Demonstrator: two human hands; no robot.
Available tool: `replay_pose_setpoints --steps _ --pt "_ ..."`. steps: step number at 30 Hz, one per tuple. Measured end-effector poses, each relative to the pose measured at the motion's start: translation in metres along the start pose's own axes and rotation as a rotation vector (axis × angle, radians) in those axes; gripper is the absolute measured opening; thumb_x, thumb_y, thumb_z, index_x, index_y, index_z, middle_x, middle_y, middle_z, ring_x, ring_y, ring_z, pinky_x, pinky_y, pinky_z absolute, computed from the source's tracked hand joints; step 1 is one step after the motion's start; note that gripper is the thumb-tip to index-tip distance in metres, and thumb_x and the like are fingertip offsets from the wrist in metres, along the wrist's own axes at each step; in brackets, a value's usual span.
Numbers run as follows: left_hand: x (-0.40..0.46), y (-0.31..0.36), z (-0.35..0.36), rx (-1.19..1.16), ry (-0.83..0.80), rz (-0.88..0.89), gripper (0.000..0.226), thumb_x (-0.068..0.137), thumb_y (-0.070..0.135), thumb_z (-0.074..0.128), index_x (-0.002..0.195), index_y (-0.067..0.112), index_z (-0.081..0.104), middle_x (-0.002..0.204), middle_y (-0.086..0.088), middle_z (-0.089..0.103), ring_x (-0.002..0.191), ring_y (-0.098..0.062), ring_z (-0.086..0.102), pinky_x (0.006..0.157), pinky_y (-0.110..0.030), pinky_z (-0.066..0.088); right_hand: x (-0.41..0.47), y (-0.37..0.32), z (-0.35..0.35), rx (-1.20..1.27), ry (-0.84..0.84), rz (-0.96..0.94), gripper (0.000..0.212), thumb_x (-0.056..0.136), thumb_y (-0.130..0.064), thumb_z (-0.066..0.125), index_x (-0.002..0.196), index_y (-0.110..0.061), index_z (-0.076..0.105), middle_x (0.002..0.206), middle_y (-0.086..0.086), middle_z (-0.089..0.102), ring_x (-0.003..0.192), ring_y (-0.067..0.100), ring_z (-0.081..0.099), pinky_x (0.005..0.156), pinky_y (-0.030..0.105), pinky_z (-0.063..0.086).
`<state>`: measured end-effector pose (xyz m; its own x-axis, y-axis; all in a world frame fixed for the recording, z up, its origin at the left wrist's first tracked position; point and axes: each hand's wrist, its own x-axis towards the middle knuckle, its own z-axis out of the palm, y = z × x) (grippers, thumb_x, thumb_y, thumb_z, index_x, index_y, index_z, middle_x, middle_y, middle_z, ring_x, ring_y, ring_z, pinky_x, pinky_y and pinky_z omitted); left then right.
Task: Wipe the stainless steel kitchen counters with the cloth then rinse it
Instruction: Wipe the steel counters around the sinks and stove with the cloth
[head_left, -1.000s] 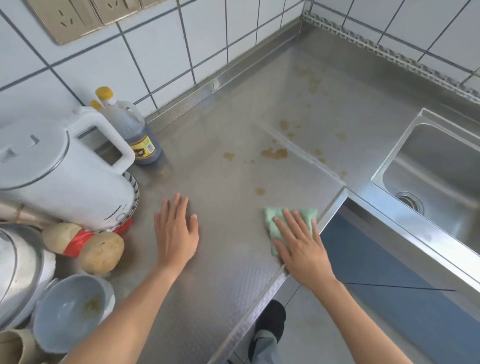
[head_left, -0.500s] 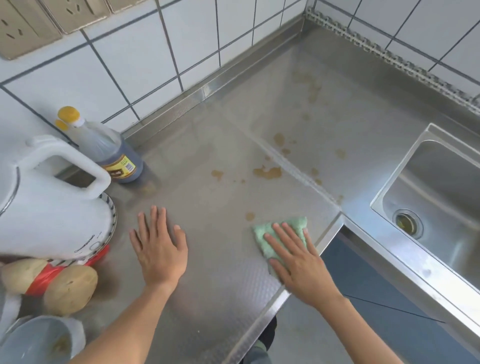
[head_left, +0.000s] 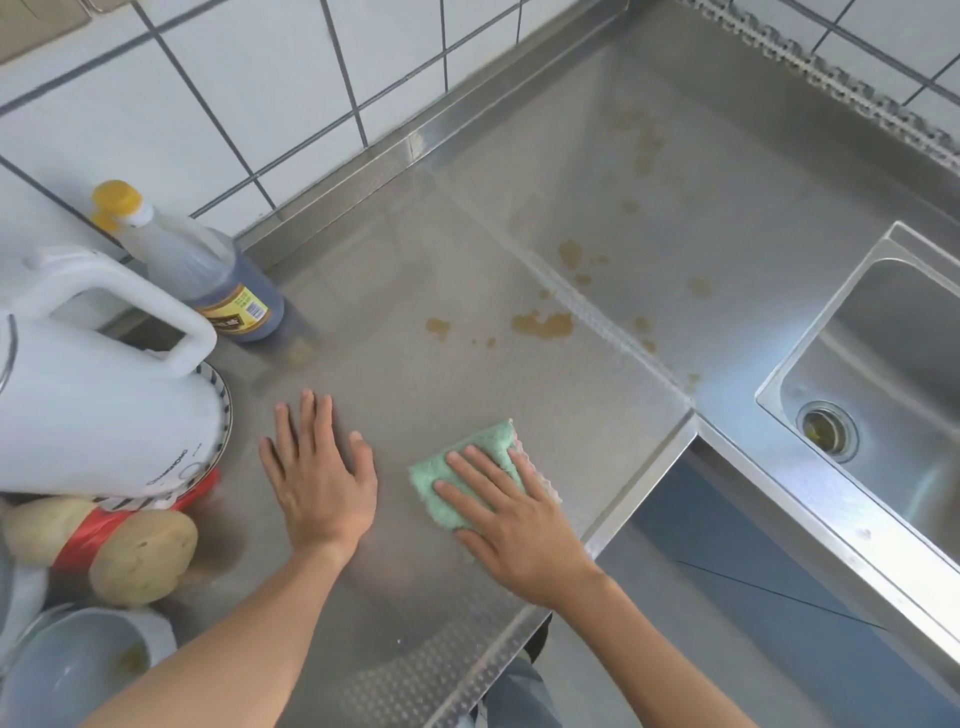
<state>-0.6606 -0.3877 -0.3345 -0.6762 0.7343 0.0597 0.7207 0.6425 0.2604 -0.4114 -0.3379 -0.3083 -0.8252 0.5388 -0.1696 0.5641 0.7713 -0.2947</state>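
Since the earlier frame the right hand (head_left: 511, 525) has slid the green cloth (head_left: 467, 475) leftward, nearer to the left hand (head_left: 319, 478). In the head view, both hands are lying flat with straight fingers: the right is pressing the cloth on the steel tabletop (head_left: 415, 291), the left is resting beside it. Brown stains (head_left: 543, 325) are sitting further back.
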Motion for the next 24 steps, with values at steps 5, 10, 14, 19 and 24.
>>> replay_pose_setpoints --steps 5,10,14,19,24 --pt "0.0 0.001 0.001 -0.007 0.014 0.008 0.06 0.099 0.04 0.036 0.154 0.015 0.043 0.167 -0.007 0.038 0.16 -0.033 0.021 0.128 -0.059 0.016 -0.036 0.076 -0.035 -0.022 -0.045 0.327 0.058 0.108 -0.053 0.017 0.162 -0.034 0.016 0.172 -0.007 0.005 0.159 0.014 -0.005 0.127 0.056 0.012" --pt "-0.001 0.001 0.0 0.0 0.02 0.027 0.059 0.099 0.038 0.038 0.153 0.014 0.044 0.167 -0.007 0.038 0.16 -0.033 0.021 0.127 -0.06 0.017 0.062 0.032 -0.03 0.047 0.073 0.606 0.056 0.109 -0.045 0.022 0.163 -0.032 0.015 0.172 -0.002 0.0 0.158 0.02 -0.012 0.126 0.051 -0.011" --pt "-0.002 0.002 -0.001 0.0 0.032 0.042 0.059 0.098 0.036 0.041 0.152 0.012 0.046 0.165 -0.009 0.041 0.159 -0.035 0.024 0.126 -0.06 0.018 0.113 -0.033 -0.015 0.093 0.116 0.464 0.053 0.108 -0.04 0.032 0.16 -0.03 0.027 0.172 0.001 0.012 0.159 0.022 -0.003 0.126 0.054 -0.007" --pt "-0.002 0.003 -0.003 -0.021 0.019 0.043 0.06 0.098 0.036 0.042 0.152 0.011 0.048 0.165 -0.01 0.041 0.159 -0.036 0.024 0.126 -0.06 0.018 0.042 -0.049 0.01 0.044 0.083 0.156 0.049 0.109 -0.044 0.034 0.156 -0.033 0.036 0.169 -0.004 0.025 0.158 0.018 0.012 0.127 0.052 0.009" --pt "-0.003 0.002 -0.002 -0.032 0.016 0.039 0.06 0.099 0.036 0.04 0.152 0.01 0.047 0.166 -0.011 0.04 0.159 -0.036 0.022 0.127 -0.06 0.015 -0.033 0.022 -0.007 -0.026 0.035 0.326 0.055 0.109 -0.051 0.022 0.162 -0.036 0.019 0.171 -0.01 0.008 0.159 0.014 0.001 0.126 0.052 0.01"
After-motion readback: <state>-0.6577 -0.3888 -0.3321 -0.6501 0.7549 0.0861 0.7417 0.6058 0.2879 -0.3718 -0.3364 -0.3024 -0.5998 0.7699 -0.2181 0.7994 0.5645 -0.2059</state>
